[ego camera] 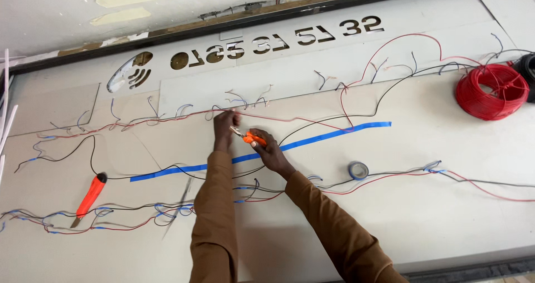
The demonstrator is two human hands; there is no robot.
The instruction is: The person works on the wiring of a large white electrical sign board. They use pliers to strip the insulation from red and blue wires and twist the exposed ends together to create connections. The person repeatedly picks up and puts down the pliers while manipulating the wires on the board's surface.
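My left hand (pixel 224 126) pinches the red wire (pixel 167 117) running along the white panel (pixel 390 205), fingers closed on it. My right hand (pixel 270 149) grips orange-handled pliers (pixel 248 136), nose just beside that pinch. Many joints along both wire runs already look wrapped in blue (bare twisted ends remain above, I judge). Tape roll (pixel 358 170), red wire coil (pixel 491 91) and orange screwdriver (pixel 89 197) lie apart.
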